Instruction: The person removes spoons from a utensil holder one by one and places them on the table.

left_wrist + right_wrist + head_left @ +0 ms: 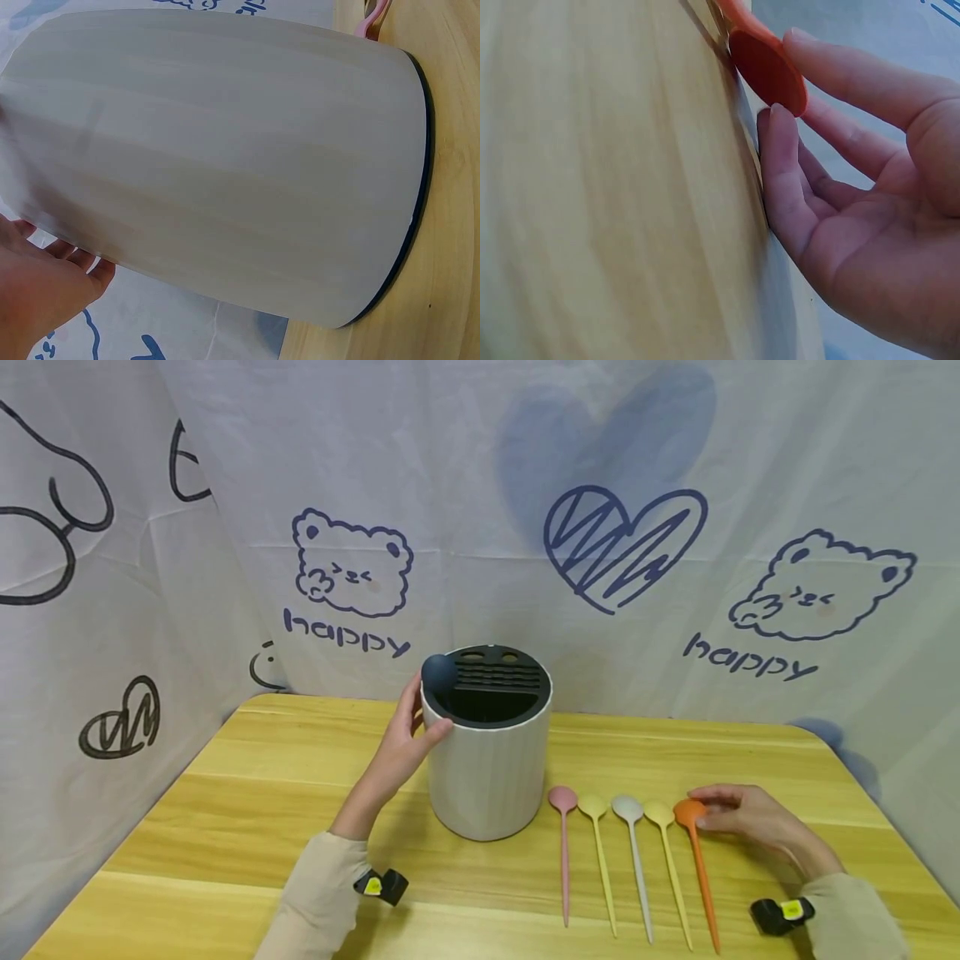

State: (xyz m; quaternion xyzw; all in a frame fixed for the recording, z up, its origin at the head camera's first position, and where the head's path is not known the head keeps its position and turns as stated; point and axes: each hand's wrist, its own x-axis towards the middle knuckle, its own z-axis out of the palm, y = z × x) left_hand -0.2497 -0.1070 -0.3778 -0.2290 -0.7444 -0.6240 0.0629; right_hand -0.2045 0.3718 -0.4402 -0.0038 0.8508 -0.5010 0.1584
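Observation:
A white ribbed utensil holder (487,785) with a black slotted lid stands upright on the table. My left hand (405,747) grips its left side near the rim, thumb in front and fingers behind; in the left wrist view the fingers lie against its wall. A dark blue rounded head (439,673) sticks up at the lid's left edge; what lies below it is hidden. My right hand (750,818) pinches the round head of an orange spoon (702,877) between thumb and fingers. In the right wrist view the spoon head (769,71) lies between the fingertips.
Left of the orange spoon lie a pale yellow spoon (675,877), a grey spoon (637,868), another yellow spoon (603,868) and a pink spoon (565,860), side by side. A printed cloth (480,510) hangs behind the wooden table (225,810).

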